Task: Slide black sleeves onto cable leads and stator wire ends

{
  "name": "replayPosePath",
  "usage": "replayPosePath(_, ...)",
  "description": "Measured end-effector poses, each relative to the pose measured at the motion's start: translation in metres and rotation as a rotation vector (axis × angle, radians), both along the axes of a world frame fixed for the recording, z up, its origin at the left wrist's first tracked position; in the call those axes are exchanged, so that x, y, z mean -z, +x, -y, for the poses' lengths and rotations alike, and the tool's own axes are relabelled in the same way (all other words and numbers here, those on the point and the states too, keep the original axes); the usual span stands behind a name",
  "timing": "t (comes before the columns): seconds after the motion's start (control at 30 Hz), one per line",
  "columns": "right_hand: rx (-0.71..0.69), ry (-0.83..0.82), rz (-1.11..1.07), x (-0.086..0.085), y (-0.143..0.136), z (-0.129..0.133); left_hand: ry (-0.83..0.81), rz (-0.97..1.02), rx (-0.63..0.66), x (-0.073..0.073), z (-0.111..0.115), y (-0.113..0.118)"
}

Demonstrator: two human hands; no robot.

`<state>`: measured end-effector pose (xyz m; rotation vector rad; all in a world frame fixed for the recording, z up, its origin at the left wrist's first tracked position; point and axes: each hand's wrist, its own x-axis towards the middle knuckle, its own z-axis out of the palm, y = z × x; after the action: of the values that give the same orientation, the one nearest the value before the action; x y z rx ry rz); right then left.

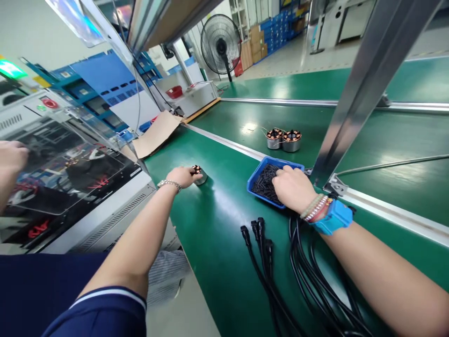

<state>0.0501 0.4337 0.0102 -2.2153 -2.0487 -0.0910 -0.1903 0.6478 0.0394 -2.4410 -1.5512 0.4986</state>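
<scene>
My left hand [183, 177] is closed on a small motor stator [200, 178], a silver ring with copper windings, at the left of the green bench. The stator appears tilted. My right hand [293, 187] reaches into a blue plastic tray [253, 187] full of short black tubes [266, 180]. Its fingers are curled down among the tubes, and their tips are hidden. Black cables with connectors [259, 229] lie on the bench in front of the tray, partly below my right forearm.
Two more stators [291, 141] stand beyond the metal rail [228, 146]. A slanted metal post [365, 89] rises right of the tray. A sheet of cardboard [157, 133] lies at the left rear. At far left, another person's hand [12, 159] is near a machine [70, 159].
</scene>
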Motion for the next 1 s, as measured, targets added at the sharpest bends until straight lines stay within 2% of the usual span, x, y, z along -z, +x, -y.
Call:
replayPosePath(0.1, 0.006, 0.022, 0.009, -0.001, -0.001, 0.002, 0.087, -0.028, 0.087, 0.012, 0.01, -0.006)
replayPosePath(0.2, 0.015, 0.033, 0.007, 0.0, 0.0, 0.002, 0.178, -0.015, 0.199, 0.01, 0.021, -0.013)
replayPosePath(0.27, 0.019, 0.044, 0.0, 0.001, 0.002, 0.001, 0.207, 0.014, 0.337, 0.006, 0.029, -0.015)
replayPosePath(0.33, 0.022, 0.071, -0.02, 0.002, 0.006, 0.001, 0.168, 0.056, 0.467, 0.004, 0.04, -0.013)
replayPosePath(0.37, 0.022, 0.094, -0.036, 0.001, 0.007, 0.001, 0.112, 0.084, 0.49, 0.005, 0.047, -0.011)
replayPosePath(0.47, 0.007, 0.214, -0.161, -0.004, 0.003, 0.002, -0.104, 0.231, 0.422, 0.008, 0.074, -0.006)
replayPosePath(0.57, -0.084, 0.305, -0.494, -0.011, -0.016, 0.007, -0.23, 0.427, 0.374, 0.012, 0.109, -0.006)
replayPosePath(0.67, -0.176, 0.225, -0.915, -0.008, -0.043, 0.013, -0.284, 0.556, 0.405, 0.016, 0.146, -0.007)
replayPosePath(0.8, -0.15, 0.008, -1.326, 0.012, -0.071, 0.016, -0.328, 0.705, 0.399, 0.025, 0.185, -0.008)
replayPosePath(0.9, -0.051, -0.045, -1.495, 0.028, -0.077, 0.015, -0.324, 0.795, 0.359, 0.033, 0.199, -0.007)
replayPosePath(1.0, -0.009, -0.044, -1.561, 0.035, -0.076, 0.014, -0.314, 0.823, 0.34, 0.037, 0.203, -0.008)
